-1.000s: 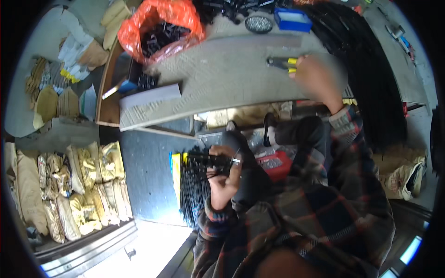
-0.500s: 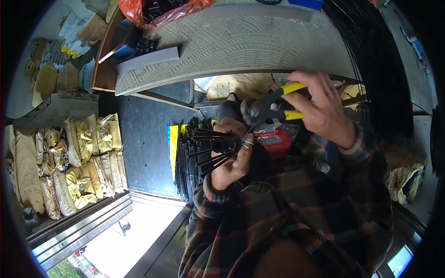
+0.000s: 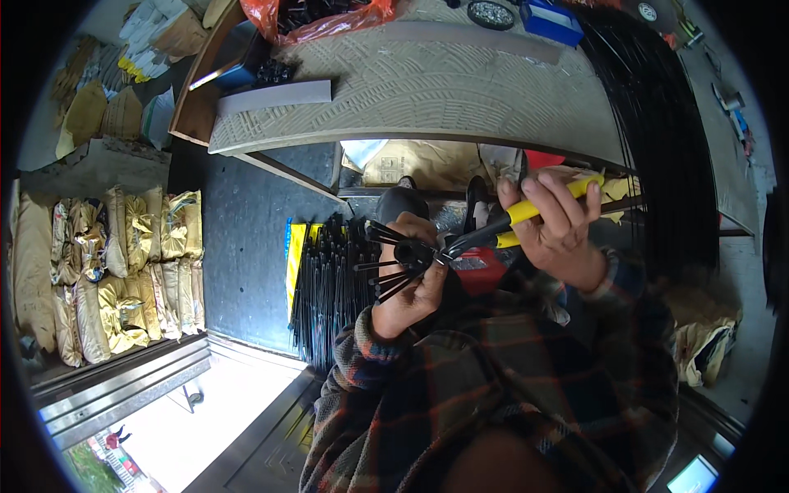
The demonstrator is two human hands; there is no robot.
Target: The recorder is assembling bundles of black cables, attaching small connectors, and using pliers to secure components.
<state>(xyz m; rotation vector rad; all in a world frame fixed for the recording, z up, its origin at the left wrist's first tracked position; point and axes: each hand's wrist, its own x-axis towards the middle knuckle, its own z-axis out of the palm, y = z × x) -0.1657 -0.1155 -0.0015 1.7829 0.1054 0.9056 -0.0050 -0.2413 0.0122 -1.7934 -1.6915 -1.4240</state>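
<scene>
My left hand (image 3: 404,311) is closed around a black round hub (image 3: 413,253) from which several thin black rods fan out to the left, like an umbrella frame. In my right hand (image 3: 560,230) is a pair of pliers with yellow grips (image 3: 485,233). The jaws reach the hub's right side and meet a short bit of silvery wire (image 3: 442,258) by my left thumb. Whether the jaws have clamped the wire is too small to tell. A red object (image 3: 482,278), partly hidden, lies beneath the pliers.
Ahead stands a patterned workbench (image 3: 468,94), bearing an orange plastic bag (image 3: 353,23) of black parts, a dish of small metal pieces (image 3: 491,14) and a blue box (image 3: 552,23). Black rods stand bundled (image 3: 333,283) at my left; more hang off the bench's right end (image 3: 662,148). Stacked sacks (image 3: 123,279) line the far left.
My right hand has turned and brought the pliers down to the wire at the hub. The silvery wire ends, seen sticking out before, are now mostly covered by the jaws.
</scene>
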